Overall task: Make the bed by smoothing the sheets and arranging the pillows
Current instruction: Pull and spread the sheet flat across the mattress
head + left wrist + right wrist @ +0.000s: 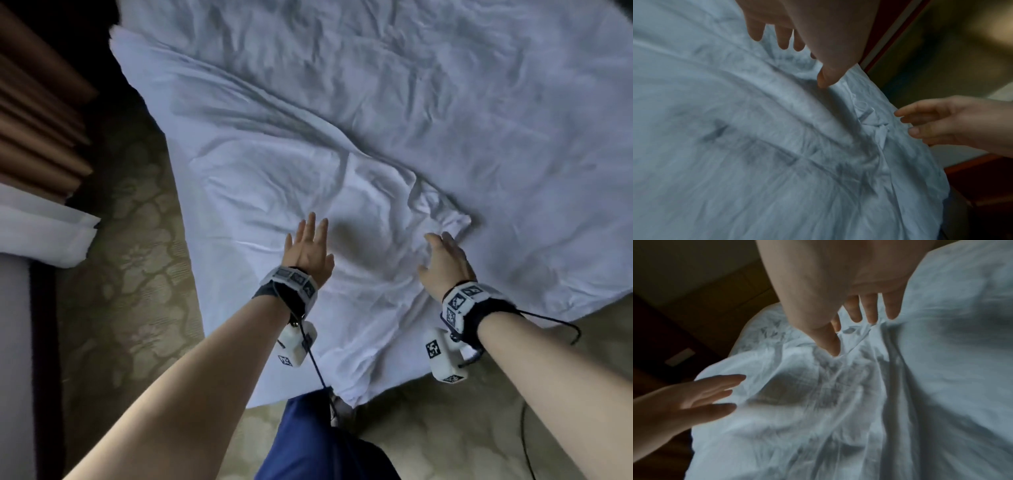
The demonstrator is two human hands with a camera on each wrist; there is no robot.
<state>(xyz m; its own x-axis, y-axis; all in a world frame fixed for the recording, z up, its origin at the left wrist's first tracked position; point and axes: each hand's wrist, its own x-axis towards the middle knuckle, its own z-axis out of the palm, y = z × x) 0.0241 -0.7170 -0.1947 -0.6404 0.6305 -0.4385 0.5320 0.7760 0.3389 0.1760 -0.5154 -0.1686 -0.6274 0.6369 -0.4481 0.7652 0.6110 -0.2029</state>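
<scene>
A wrinkled white sheet (376,120) covers the bed and hangs over its near corner. A bunched fold (442,212) lies in front of my right hand. My left hand (308,246) hovers flat with straight fingers just above the sheet (735,146), casting a shadow on it. My right hand (442,257) reaches over the sheet (941,369) with fingers spread and loosely bent, their tips at the fold. Neither hand holds anything. In the left wrist view the left hand (797,40) is at top and the right hand (941,123) at right. No pillows are in view.
Patterned carpet (130,274) surrounds the bed corner. Brown curtains (34,120) and a white drape (44,233) hang at the left. My blue trouser leg (308,445) stands against the bed corner. A dark cable (527,445) trails on the floor at right.
</scene>
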